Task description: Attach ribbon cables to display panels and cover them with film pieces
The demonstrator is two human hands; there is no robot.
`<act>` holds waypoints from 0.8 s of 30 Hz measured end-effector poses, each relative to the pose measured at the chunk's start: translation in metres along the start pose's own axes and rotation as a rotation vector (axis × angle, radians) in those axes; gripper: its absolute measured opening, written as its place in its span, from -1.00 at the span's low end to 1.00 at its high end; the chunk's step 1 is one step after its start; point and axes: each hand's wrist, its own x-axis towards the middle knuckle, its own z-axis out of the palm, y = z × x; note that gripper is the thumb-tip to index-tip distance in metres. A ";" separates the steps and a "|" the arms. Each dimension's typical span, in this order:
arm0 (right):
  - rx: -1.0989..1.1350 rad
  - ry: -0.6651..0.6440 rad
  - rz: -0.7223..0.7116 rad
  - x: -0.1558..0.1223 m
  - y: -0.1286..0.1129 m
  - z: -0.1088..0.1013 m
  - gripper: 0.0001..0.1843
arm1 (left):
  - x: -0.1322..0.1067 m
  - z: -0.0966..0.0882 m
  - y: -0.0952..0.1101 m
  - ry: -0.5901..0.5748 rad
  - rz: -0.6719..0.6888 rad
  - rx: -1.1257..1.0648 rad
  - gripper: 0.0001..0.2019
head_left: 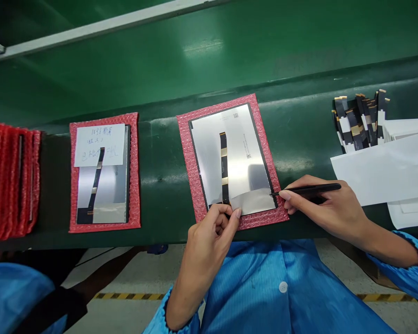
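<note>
On green belt (pixel 230 60), at near edge, red pad (pixel 186 139) bearing panel (pixel 240 167), silver back up, flex (pixel 224 167) up its middle. Further left, second pad (pixel 134 176) with second panel (pixel 104 195) under handwritten note (pixel 99 144); far left, stack of pads (pixel 7 181). At right, white sheets (pixel 386 171), cables (pixel 360 120) sticking out behind. Left hand (pixel 209 241) curled narrow, thumb and forefinger pinching grey film (pixel 252 202) at panel's bottom edge. Right hand (pixel 327 211) closed round black tool (pixel 316 189), tip touching film's right end.
</note>
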 end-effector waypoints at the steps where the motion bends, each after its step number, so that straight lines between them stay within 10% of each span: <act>1: -0.006 -0.001 -0.001 0.000 0.000 0.000 -0.81 | 0.000 -0.001 0.000 -0.007 -0.009 0.019 -0.69; 24: -0.019 0.014 0.011 0.001 -0.002 0.000 -0.87 | -0.018 -0.004 -0.015 0.214 0.319 0.459 -0.82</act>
